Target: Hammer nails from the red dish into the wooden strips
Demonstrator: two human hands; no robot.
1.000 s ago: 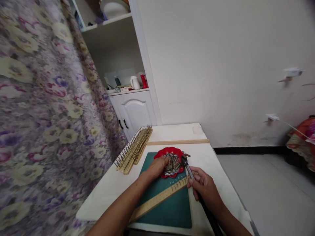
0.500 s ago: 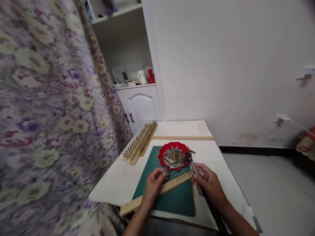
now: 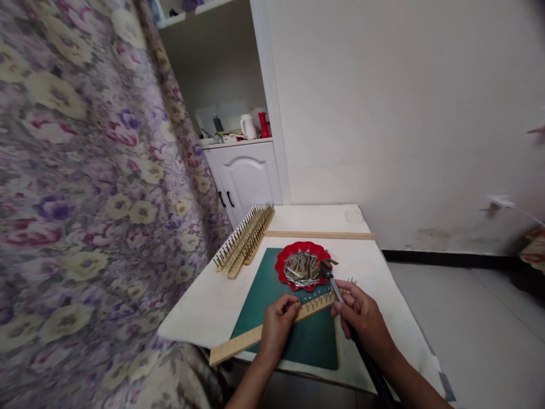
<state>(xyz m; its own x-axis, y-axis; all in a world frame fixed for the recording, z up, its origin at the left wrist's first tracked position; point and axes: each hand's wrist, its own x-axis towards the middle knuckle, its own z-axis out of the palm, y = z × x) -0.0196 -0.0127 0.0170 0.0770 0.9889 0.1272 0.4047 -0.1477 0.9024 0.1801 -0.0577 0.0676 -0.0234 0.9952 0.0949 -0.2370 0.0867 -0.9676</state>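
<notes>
Right hand (image 3: 357, 312): grip around hammer (image 3: 334, 284) | left hand (image 3: 281, 321): fingers pinched at wooden strip (image 3: 238, 343), contents unclear

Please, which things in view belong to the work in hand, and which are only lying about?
Belong, it seems:
- hammer, in the right hand
- wooden strip at the left hand
- nails, red dish
- green mat
- nail-studded strips, probably

Lying about:
- white jug, shelf
</notes>
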